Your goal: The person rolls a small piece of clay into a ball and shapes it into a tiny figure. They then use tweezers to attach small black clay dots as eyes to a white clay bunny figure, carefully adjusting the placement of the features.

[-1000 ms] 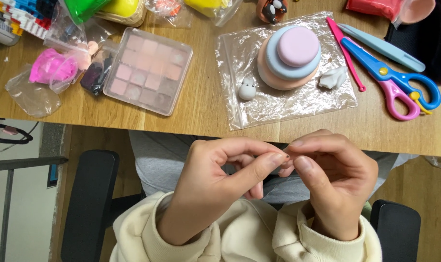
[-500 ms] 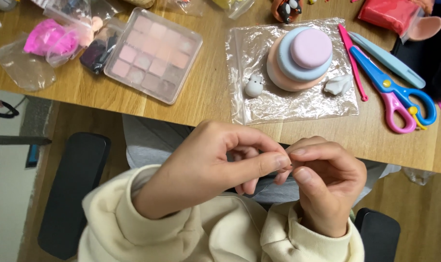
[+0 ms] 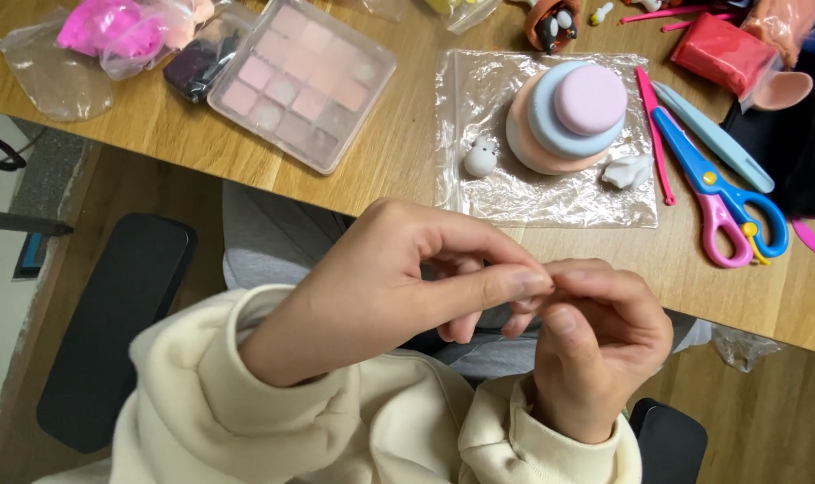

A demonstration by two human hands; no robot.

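Observation:
My left hand [image 3: 398, 287] and my right hand [image 3: 595, 350] meet over my lap, just below the front edge of the wooden table [image 3: 156, 134]. Thumbs and forefingers pinch together at one spot; whatever sits between the tips is hidden. Both wrists wear cream sleeves. Beyond the hands, a tiered clay cake [image 3: 573, 116] in peach, blue and lilac stands on a clear plastic sheet [image 3: 479, 193]. A small white clay figure [image 3: 481, 157] is at its left and a white clay piece [image 3: 627, 170] at its right.
Blue-and-pink scissors [image 3: 721, 202], a pink stick tool [image 3: 655, 134] and a pale blue tool [image 3: 712, 134] lie right of the sheet. A clear compartment box [image 3: 300, 81] of pastel clay and a bag of pink clay [image 3: 112, 27] sit left. A black chair armrest [image 3: 112, 332] flanks my lap.
The view has moved in closer and tilted down. My hands stay pinched together over my lap, with the fingertips shifting only slightly.

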